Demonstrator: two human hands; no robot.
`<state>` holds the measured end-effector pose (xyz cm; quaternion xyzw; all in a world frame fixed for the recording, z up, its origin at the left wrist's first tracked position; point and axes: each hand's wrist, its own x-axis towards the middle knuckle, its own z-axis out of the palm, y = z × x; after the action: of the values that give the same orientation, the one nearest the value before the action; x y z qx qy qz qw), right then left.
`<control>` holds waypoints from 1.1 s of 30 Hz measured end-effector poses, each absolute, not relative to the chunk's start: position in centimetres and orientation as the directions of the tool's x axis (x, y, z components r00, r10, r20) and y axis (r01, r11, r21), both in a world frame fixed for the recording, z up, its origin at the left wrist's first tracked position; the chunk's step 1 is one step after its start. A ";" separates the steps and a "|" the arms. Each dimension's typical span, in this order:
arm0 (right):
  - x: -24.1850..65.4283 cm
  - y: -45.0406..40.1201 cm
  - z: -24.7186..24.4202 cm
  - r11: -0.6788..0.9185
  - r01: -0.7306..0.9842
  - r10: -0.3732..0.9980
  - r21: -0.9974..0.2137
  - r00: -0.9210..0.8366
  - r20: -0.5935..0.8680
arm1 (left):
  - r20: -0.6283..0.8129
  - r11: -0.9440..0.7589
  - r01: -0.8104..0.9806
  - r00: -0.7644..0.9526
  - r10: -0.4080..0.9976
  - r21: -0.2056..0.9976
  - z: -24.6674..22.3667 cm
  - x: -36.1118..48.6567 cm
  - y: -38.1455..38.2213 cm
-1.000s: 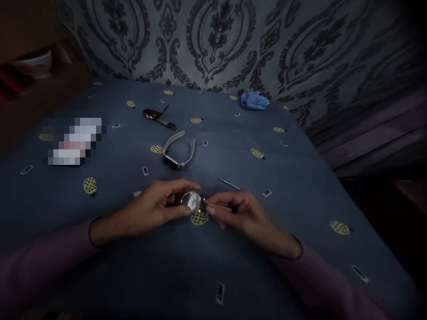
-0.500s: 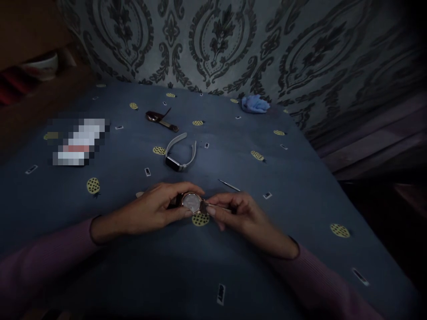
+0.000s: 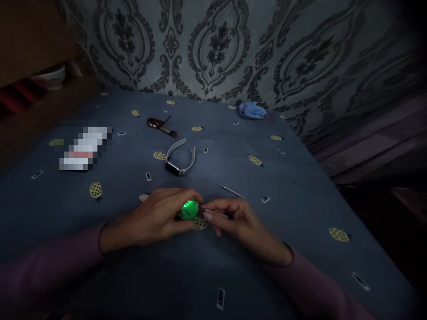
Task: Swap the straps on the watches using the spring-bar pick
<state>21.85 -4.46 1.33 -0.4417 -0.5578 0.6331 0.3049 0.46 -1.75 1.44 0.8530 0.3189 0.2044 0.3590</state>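
Observation:
A round wristwatch [image 3: 190, 209] with a metal rim is held low over the table; its face shines bright green. My left hand [image 3: 155, 215] is closed around the watch, thumb below and fingers above, and covers part of its dark strap. From the right, my right hand [image 3: 238, 218] pinches a thin, stick-like tool [image 3: 216, 214] at the watch's edge, where the strap joins. Its tip is too small to make out. Just behind my right hand, a slim metal tool [image 3: 231, 190] lies on the cloth.
A smartwatch [image 3: 173, 168] with a pale band lies beyond my hands, and a brown-strapped watch [image 3: 162, 127] farther back. A crumpled blue cloth [image 3: 252, 110] is near the wall. On the left lies a blurred-out white item [image 3: 85, 149]. An oval pale piece [image 3: 144, 198] shows beside my left hand.
The watch face has gone from pale grey to glowing green. Both hands keep their hold, and the whole view has shifted slightly.

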 end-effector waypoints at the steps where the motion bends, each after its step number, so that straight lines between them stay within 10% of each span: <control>1: 21.8 -4.5 1.4 -0.190 0.106 0.876 -0.976 -0.431 -0.217 | 0.155 -0.576 0.389 0.719 0.678 0.719 1.3 0.5 -1.9; 14: 21.6 -4.6 1.8 -0.247 0.121 0.850 -0.961 -0.449 -0.275 | 0.320 -0.766 0.322 0.768 0.555 0.556 1.0 0.6 -2.3; 33: 21.2 -5.0 1.8 -0.237 0.089 0.864 -0.967 -0.436 -0.252 | 0.291 -0.640 0.225 0.748 0.597 0.734 1.1 0.4 -2.0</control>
<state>21.22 -4.97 1.79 -0.4400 -0.5417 0.6517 0.2971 0.42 -1.98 1.08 0.8662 0.2372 0.2643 0.3515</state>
